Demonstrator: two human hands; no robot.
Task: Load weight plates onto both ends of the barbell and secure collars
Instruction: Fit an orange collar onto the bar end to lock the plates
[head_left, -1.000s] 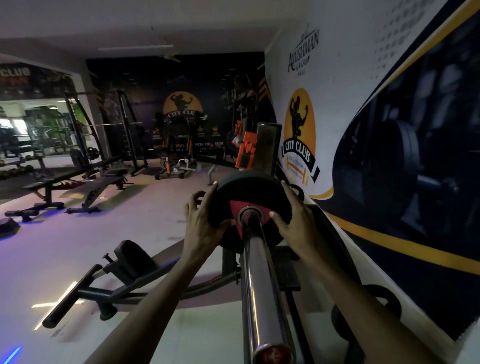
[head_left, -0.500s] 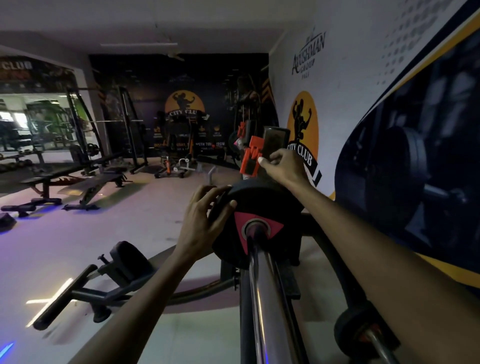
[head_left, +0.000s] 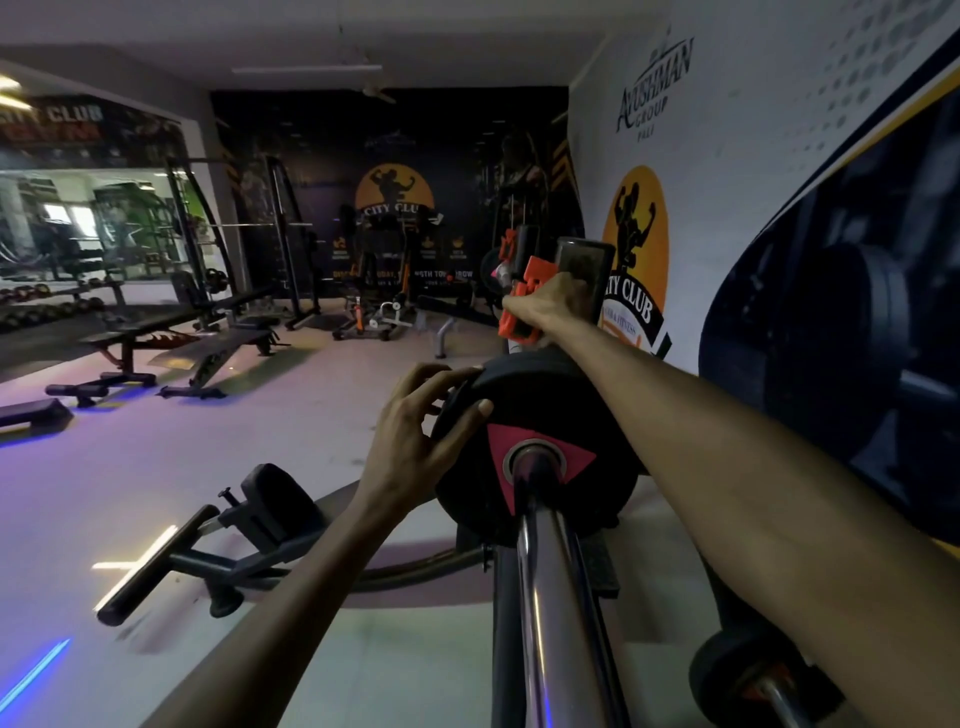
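A chrome barbell sleeve (head_left: 545, 582) runs away from me at centre bottom. A black weight plate (head_left: 571, 400) with a red triangle mark sits on the sleeve. My left hand (head_left: 415, 436) rests curled on the plate's upper left rim. My right hand (head_left: 545, 306) reaches past the plate and closes on an orange collar (head_left: 522, 301) that hangs on a dark upright post (head_left: 584, 275) beyond the plate. The far part of the bar is hidden behind the plate.
The printed wall (head_left: 779, 218) runs close on the right. A padded floor machine (head_left: 228, 545) lies low at left. Another small black plate on a bar (head_left: 748, 675) sits at bottom right. Benches (head_left: 156, 343) and racks (head_left: 249, 234) stand further back.
My right hand left the plate's right rim and reached forward and up to the orange collar. My left hand stayed on the plate. The view moved closer to the plate.
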